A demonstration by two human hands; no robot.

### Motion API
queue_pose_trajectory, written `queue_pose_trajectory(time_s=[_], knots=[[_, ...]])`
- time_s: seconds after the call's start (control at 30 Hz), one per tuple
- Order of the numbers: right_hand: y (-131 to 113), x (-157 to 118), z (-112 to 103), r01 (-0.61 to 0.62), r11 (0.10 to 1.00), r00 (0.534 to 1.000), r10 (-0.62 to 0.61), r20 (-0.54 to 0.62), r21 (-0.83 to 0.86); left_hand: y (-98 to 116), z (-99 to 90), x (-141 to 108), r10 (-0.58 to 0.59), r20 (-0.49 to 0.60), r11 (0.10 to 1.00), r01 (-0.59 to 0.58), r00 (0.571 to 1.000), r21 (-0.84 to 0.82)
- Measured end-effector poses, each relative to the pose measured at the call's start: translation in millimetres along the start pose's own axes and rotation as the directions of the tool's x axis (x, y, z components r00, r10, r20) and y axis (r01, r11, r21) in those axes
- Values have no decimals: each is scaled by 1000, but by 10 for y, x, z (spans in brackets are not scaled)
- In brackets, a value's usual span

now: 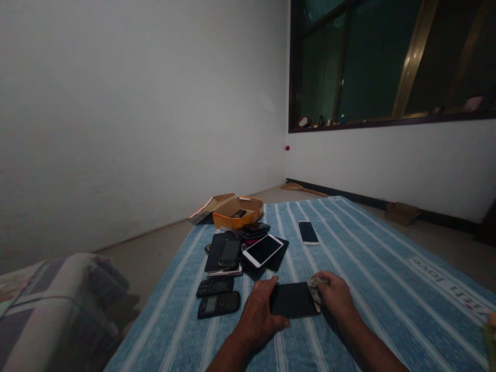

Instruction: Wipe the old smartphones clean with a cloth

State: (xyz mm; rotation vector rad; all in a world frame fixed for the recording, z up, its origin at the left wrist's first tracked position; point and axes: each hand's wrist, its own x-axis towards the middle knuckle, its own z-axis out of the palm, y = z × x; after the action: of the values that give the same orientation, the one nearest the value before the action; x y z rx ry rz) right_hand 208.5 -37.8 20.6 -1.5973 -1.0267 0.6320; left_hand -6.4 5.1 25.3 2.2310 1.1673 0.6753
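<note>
A dark phone (pixel 293 300) lies flat on the blue striped cloth (pixel 364 268). Its left end is gripped by my left hand (pixel 259 312), fingers on the top edge and thumb at the bottom. My right hand (pixel 335 295) pinches a crumpled pale cloth (pixel 316 287) against the phone's right end. Left of my hands lie two keypad phones (pixel 219 304), one behind the other. Beyond them are stacked dark phones (pixel 230 251) and a white-framed phone (pixel 263 250) resting on others. Another white phone (pixel 308 232) lies apart, farther back.
An open orange box (pixel 238 213) with a phone inside stands at the cloth's far left, its lid (pixel 212 206) beside it. Draped fabric (pixel 58 310) is at the lower left. A cardboard box (pixel 402 213) sits by the right wall.
</note>
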Motion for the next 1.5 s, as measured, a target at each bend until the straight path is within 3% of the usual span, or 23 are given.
queue_pose_trajectory(time_s=[0.23, 0.63, 0.83, 1.1, 1.3, 1.5], knots=[[55, 48, -5, 34, 998, 999, -34, 7, -44, -6, 31, -19, 4, -24, 1000, -4, 1000, 9], [79, -323, -114, 29, 986, 993, -10, 115, -162, 23, 37, -19, 4, -23, 999, -3, 1000, 39], [-5, -463, -103, 123, 966, 990, -103, 98, -227, 62, 34, -26, -1, -34, 999, 2, 999, 48], [41, -340, -71, 204, 938, 979, -195, 58, -281, 24, 64, -26, -6, -38, 999, 8, 999, 53], [72, -127, 15, 150, 973, 988, -142, 58, -176, -41, 114, -16, 43, -88, 998, -40, 995, 42], [18, 141, 97, 40, 996, 999, -42, 22, 81, -55, 126, -30, 161, -168, 987, -155, 973, 47]])
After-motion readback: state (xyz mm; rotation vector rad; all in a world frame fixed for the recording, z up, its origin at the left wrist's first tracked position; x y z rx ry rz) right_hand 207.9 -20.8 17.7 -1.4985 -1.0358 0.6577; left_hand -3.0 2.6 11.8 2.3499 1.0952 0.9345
